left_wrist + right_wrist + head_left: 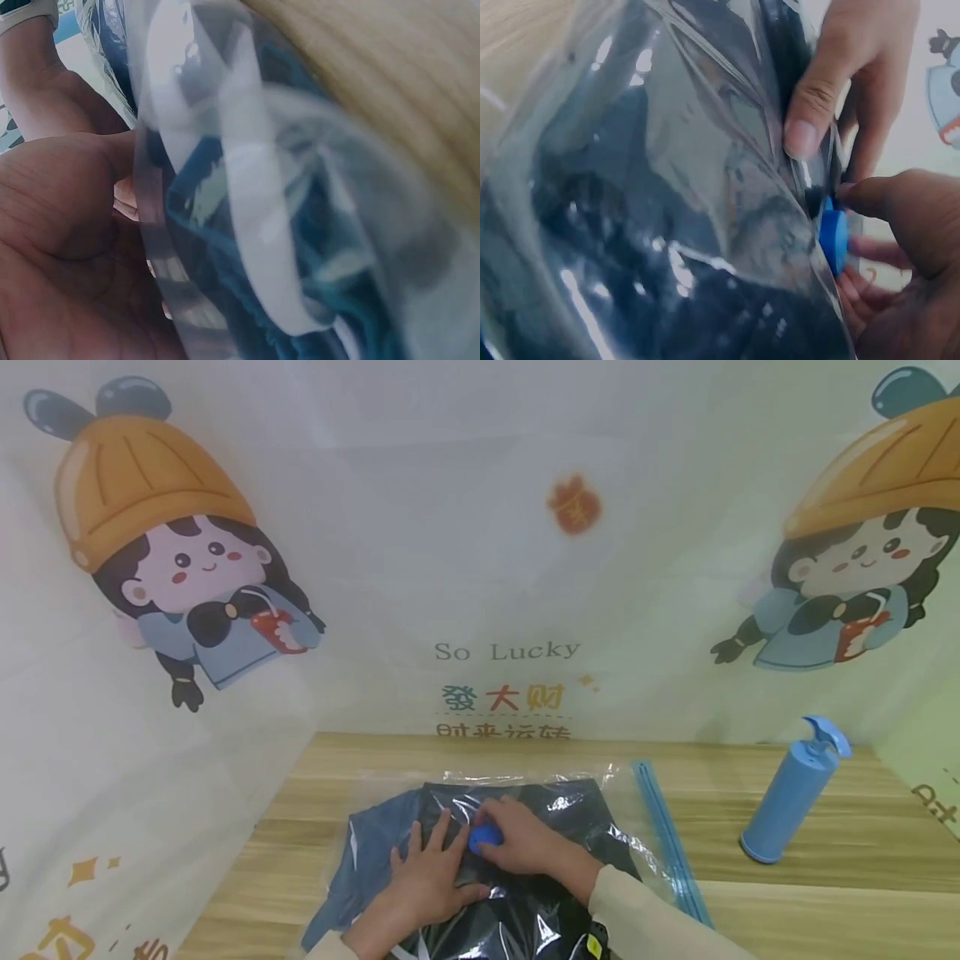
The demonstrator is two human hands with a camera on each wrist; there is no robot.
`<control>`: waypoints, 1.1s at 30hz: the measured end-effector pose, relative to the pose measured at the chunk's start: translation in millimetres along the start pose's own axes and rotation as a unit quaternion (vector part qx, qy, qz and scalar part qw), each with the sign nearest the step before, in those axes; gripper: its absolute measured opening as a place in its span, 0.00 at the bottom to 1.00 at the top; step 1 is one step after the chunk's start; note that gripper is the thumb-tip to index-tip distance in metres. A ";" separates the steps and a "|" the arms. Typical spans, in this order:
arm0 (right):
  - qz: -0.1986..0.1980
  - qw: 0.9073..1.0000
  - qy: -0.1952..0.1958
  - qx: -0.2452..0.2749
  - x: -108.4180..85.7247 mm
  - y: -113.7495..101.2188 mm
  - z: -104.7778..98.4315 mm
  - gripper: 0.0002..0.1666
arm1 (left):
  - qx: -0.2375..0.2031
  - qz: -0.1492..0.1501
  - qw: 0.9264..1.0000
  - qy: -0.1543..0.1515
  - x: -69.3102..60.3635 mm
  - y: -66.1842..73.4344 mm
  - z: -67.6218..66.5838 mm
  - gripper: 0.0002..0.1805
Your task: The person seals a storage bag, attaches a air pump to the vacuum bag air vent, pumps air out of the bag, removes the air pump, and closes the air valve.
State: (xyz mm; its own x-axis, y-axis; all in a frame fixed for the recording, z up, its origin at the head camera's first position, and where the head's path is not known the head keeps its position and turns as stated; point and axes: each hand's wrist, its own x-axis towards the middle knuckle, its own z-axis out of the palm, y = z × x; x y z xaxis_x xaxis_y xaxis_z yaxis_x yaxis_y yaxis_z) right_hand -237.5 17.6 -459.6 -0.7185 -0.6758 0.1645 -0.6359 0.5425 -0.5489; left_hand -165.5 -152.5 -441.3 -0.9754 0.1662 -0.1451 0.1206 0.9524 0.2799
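A clear plastic storage bag (pixel 617 785) full of dark and blue cloth lies on the table. My left hand (pixel 431 877) rests on its top, fingers spread; its palm (pixel 60 217) shows beside the plastic in the left wrist view. Just right of those fingers, my right hand (pixel 525 839) pinches a round blue cap (pixel 483 837) on the bag's upper face. The right wrist view shows the cap (pixel 833 240) from the side, between thumb and fingers. Whether it sits fully on its valve, I cannot tell.
Along the bag's right edge runs a blue zip strip (pixel 667 835). A blue hand pump (pixel 791 802) stands upright farther right on the wooden table (pixel 750 910). Behind the table hangs a pale printed cloth (pixel 420 543) with cartoon figures.
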 end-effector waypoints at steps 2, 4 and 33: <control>0.019 1.000 0.015 -0.012 0.9 -1.9 2.6 0.19 | -0.003 -0.001 1.000 0.000 0.1 0.3 0.9 0.49; 0.038 0.998 0.020 -0.044 1.8 -3.5 5.4 0.24 | -0.006 -0.005 1.000 -0.004 0.6 0.2 2.1 0.49; -0.047 0.991 -0.018 -0.121 1.3 -5.7 -1.7 0.15 | -0.010 0.000 1.000 -0.005 0.0 -1.9 1.3 0.51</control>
State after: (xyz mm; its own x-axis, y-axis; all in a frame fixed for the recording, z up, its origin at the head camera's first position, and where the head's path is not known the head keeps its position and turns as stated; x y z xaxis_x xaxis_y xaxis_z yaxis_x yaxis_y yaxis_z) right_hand -235.2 14.5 -454.8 -0.6457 -0.7435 0.1739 -0.7512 0.5779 -0.3190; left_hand -165.4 -154.0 -443.1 -0.9737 0.1685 -0.1536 0.1166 0.9470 0.2993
